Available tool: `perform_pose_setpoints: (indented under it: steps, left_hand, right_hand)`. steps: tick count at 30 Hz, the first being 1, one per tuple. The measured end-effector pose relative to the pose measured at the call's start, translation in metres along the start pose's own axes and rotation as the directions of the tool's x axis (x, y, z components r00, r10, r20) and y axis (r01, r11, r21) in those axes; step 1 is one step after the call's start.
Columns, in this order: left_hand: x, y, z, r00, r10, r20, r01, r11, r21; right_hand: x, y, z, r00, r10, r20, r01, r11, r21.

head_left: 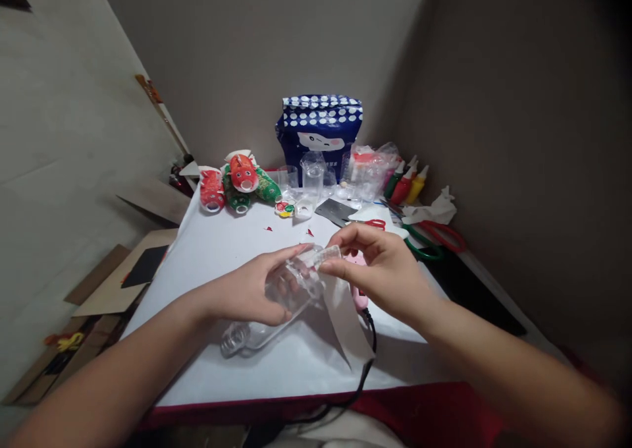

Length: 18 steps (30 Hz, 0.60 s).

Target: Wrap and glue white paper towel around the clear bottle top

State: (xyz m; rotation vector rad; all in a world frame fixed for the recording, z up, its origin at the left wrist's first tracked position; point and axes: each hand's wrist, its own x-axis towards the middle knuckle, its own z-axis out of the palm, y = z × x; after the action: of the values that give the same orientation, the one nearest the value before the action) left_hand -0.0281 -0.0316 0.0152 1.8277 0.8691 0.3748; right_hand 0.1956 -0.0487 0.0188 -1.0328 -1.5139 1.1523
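My left hand is wrapped round a clear plastic bottle lying at a slant above the white tabletop, its threaded neck pointing to the lower left. At the bottle's other end, my right hand pinches a white strip between thumb and fingers. The strip looks like paper or tape and hangs down toward the table. Whether it is stuck to the bottle I cannot tell. Partly hidden behind my right hand is a pink tool with a black cord, perhaps a glue gun.
Red and green fish-like figures stand at the back left. A dark blue bag is behind clear cups. Paint bottles, red-handled scissors and green-and-red-handled scissors lie right. Cardboard is beside the table.
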Motion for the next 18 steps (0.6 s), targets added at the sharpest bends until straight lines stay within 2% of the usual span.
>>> perform_pose_setpoints:
  steps: [3,6,9,14,18]
  left_hand:
    - [0.001,0.002,0.004,0.998,0.053,0.019,-0.053,0.999,-0.008]
    - [0.002,0.005,0.009,0.999,0.042,0.017,-0.042,0.999,-0.006]
    - [0.005,0.004,0.012,1.000,-0.006,0.011,0.006,0.998,-0.063]
    - [0.007,-0.002,0.022,0.985,-0.137,0.102,0.161,0.941,-0.299]
    - [0.007,-0.001,0.029,0.975,-0.183,0.126,0.215,0.916,-0.337]
  right_hand:
    - [-0.002,0.000,0.003,0.992,-0.123,-0.026,0.121,0.991,-0.051]
    - [0.001,0.006,0.004,0.980,-0.195,0.028,0.196,0.979,-0.061]
    - [0.003,0.016,0.008,0.977,-0.211,0.032,0.212,0.977,-0.012]
    - [0.001,0.029,0.017,0.973,-0.223,0.052,0.220,0.974,0.051]
    - [-0.003,0.026,0.022,0.981,-0.180,0.069,0.179,0.984,0.019]
